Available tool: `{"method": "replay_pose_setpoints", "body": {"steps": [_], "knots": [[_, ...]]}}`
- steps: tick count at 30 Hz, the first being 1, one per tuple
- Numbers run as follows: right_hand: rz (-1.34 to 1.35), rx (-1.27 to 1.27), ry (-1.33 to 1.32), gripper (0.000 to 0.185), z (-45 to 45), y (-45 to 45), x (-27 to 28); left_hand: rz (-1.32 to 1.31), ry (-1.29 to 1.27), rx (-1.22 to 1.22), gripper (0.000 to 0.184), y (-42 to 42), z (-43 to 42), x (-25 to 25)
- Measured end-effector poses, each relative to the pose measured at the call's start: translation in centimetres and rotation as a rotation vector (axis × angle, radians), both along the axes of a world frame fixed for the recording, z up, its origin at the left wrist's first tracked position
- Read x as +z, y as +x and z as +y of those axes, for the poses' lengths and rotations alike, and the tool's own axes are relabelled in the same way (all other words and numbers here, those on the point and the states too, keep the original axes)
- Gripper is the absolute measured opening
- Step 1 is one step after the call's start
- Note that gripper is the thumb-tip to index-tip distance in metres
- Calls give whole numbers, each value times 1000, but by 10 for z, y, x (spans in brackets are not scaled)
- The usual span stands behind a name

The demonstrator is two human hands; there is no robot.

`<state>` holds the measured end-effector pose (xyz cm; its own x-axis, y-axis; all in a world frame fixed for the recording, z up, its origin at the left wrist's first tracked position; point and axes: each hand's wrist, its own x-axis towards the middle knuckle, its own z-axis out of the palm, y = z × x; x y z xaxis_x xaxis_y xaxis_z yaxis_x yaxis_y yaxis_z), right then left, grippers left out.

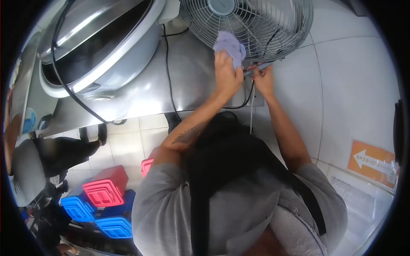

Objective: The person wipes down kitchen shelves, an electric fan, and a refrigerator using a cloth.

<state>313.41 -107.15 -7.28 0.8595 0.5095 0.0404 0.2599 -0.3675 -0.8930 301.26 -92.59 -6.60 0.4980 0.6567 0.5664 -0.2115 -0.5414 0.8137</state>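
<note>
The lilac cloth [229, 47] lay against the lower edge of the fan [252, 30], bunched in the clenched left hand [228, 74], while the right hand [263, 80] was curled round the grey bar [249, 73] just below the fan. Left of the fan, a large cooker [132, 68] stood on the counter [147, 91]; the black cord [168, 70] between them (slack, it seemed) could snag, or the right grip loosen, tipping the fan.
</note>
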Motion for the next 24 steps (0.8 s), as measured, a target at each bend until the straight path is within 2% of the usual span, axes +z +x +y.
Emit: {"method": "replay_pose_setpoints", "body": {"steps": [2, 3, 4, 6, 7, 8, 10, 12, 14, 15, 16, 18, 19, 21, 22, 24], "knots": [[43, -11, -19, 24, 5, -9, 16, -27, 39, 399, 42, 20, 28, -18], [66, -10, -22, 23, 5, -14, 22, 114, -137, 359, 40, 22, 59, -11], [62, -14, -32, 23, 5, -13, 19, 113, -148, 355, 40, 24, 52, -14], [96, -55, 8, 24, 5, -10, 14, 230, 140, 340, 36, 20, 25, -10], [102, -60, -2, 24, 4, -7, 11, 273, 170, 227, 33, 6, 8, -5], [77, -14, 8, 24, 3, -4, 7, 282, 162, 218, 33, 9, 20, -11], [62, 13, 0, 25, -8, -6, 5, 164, 118, 363, 35, 16, 43, -22], [72, -34, -43, 27, 2, -5, 10, 227, 134, 341, 35, 7, 31, -13], [34, -27, -19, 28, 9, -11, 18, -58, 96, -38, 29, -6, 14, -4], [7, -30, -4, 28, 8, -15, 19, -158, 102, -39, 31, -8, 21, -6], [13, -29, -2, 28, 6, -15, 15, -152, 104, -39, 31, -6, 29, -10], [20, -5, 62, 29, 5, -10, 9, 12, 84, 314, 37, 2, 46, -11], [28, -9, 64, 29, 1, -10, 8, 221, 163, 326, 40, 5, 39, -7], [1, 11, -80, 27, -1, -6, 11, 203, 139, 262, 43, 5, 17, 4], [-9, 18, -65, 27, 3, 0, 12, 171, 117, 201, 47, 8, 17, 11], [50, 22, -45, 28, -2, -1, 7, 201, 155, 257, 48, 8, 28, 12]]}}
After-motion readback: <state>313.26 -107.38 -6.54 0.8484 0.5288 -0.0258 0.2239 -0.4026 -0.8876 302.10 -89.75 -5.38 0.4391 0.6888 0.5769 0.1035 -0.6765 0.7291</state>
